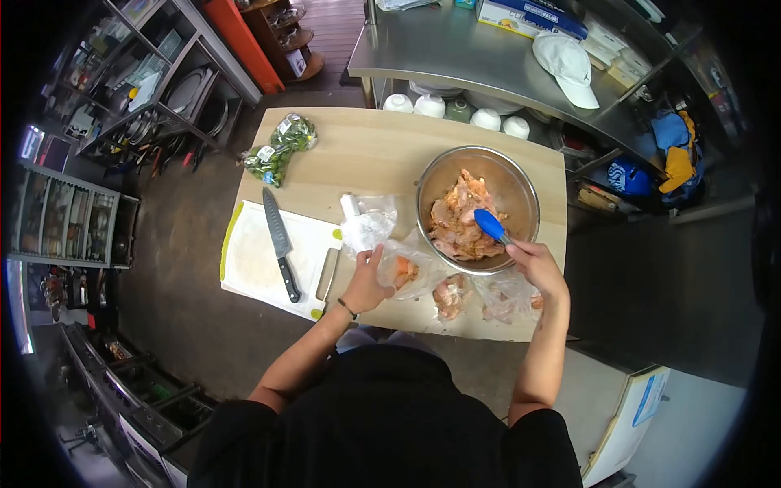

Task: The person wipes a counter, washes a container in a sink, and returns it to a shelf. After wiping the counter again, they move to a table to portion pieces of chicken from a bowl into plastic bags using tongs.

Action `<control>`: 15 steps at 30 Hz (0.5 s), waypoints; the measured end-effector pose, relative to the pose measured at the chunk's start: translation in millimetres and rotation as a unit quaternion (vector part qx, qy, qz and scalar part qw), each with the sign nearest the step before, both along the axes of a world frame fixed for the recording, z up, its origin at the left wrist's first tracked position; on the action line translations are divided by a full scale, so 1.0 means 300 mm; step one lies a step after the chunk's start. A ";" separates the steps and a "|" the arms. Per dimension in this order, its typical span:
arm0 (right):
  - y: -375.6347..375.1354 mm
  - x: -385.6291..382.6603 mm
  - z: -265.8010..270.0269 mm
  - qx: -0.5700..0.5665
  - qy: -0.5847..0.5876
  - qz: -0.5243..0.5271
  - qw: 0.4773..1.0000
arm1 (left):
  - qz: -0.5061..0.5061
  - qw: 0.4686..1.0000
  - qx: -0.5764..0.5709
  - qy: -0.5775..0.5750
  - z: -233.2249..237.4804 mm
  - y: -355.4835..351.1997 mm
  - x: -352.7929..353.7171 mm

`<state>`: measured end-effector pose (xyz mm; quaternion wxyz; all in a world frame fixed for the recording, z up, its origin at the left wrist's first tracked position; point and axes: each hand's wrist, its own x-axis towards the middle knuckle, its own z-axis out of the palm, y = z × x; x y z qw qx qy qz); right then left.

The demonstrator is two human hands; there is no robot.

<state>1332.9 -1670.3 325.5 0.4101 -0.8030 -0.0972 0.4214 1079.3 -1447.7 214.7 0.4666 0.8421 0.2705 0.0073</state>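
Currently, head view. Item: metal bowl (pixel 514 185) of marinated meat (pixel 455 220), on the wooden worktop (pixel 366 146). Right hand (pixel 537 268): closed around a blue-tipped utensil (pixel 489 224), its tip in the meat. Left hand (pixel 366 282): pinching open a plastic bag (pixel 400 270) just beside the bowl, with one piece inside. Filled bags (pixel 450 295): near the front edge. Cutting board (pixel 248 260) with knife (pixel 279 241): to the left, apart from both hands. Step, by judgement: portioning meat into the bag. The next move calls for a secure lift of a piece and a wide bag mouth.
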 end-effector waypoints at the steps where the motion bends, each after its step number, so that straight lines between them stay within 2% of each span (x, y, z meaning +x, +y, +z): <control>1: -0.011 -0.027 0.053 0.033 0.000 0.036 0.999 | 0.000 1.000 -0.005 -0.007 -0.001 0.007 0.002; 2: -0.019 -0.053 0.081 0.068 0.000 0.071 0.995 | 0.002 1.000 -0.004 -0.005 0.004 0.016 0.003; 6: 0.022 -0.212 0.090 0.112 -0.027 0.100 0.988 | -0.012 1.000 -0.018 -0.010 0.031 0.046 0.012; 8: 0.076 -0.289 0.070 -0.012 -0.145 0.233 0.962 | -0.020 0.999 -0.023 -0.015 0.046 0.053 0.014; 9: 0.110 -0.338 0.045 -0.012 -0.145 0.233 0.962 | -0.025 0.999 -0.017 -0.021 0.055 0.053 0.015; 11: 0.168 -0.425 -0.003 -0.138 -0.346 0.299 0.879 | -0.031 0.999 -0.010 -0.028 0.058 0.049 0.013; 14: 0.188 -0.459 0.007 -0.178 -0.364 0.314 0.859 | -0.026 0.999 0.012 -0.024 0.057 0.044 0.015; 15: 0.172 -0.455 0.027 -0.145 -0.378 0.289 0.868 | -0.023 0.999 0.011 -0.022 0.061 0.044 0.010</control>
